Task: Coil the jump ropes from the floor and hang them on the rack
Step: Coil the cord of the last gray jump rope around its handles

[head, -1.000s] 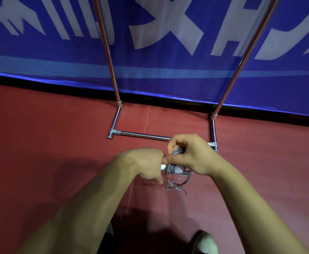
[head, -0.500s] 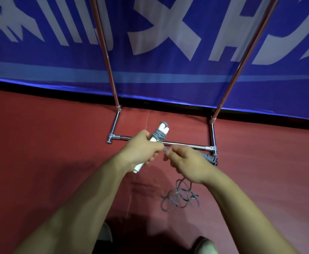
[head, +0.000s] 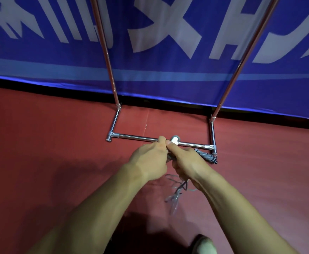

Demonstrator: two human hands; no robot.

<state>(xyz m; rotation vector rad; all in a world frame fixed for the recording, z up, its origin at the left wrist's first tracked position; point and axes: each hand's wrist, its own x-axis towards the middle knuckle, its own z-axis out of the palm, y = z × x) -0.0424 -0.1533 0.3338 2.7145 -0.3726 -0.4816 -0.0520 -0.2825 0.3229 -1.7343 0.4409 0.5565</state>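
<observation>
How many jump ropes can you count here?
2. The held rope is gripped by the left hand and right hand, cord dangling below. The coiled rope lies on the floor by the rack's right foot, partly behind the right hand. Others may be hidden.

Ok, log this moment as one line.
step: coiling | left hand: grips handle | right hand: grips handle | cord: loose loops hang below | second rope: coiled, on floor by rack
</observation>
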